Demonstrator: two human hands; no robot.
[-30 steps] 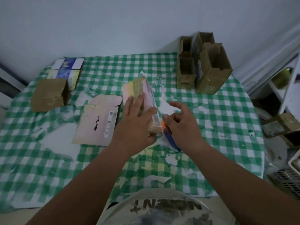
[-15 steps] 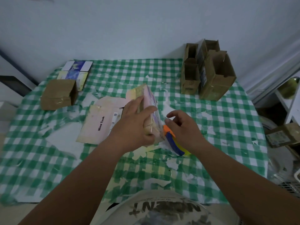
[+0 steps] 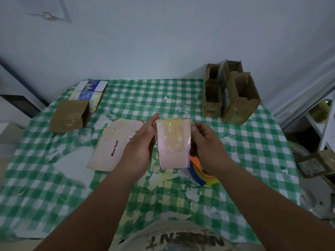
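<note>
Pink taped carton (image 3: 173,142) is held above the bench (image 3: 54,178) centre. Left hand (image 3: 139,149) grips its 9 o'clock side, right hand (image 3: 208,145) its 3 o'clock edge. Risk: the glossy tape may let the grip slip, dropping the carton onto the tape dispenser (image 3: 199,171) at 5 o'clock.

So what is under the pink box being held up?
Below the pink box, at its lower right corner, an orange, blue and yellow object shows on the checked tablecloth. The box and the right hand cover the rest of it.
</note>
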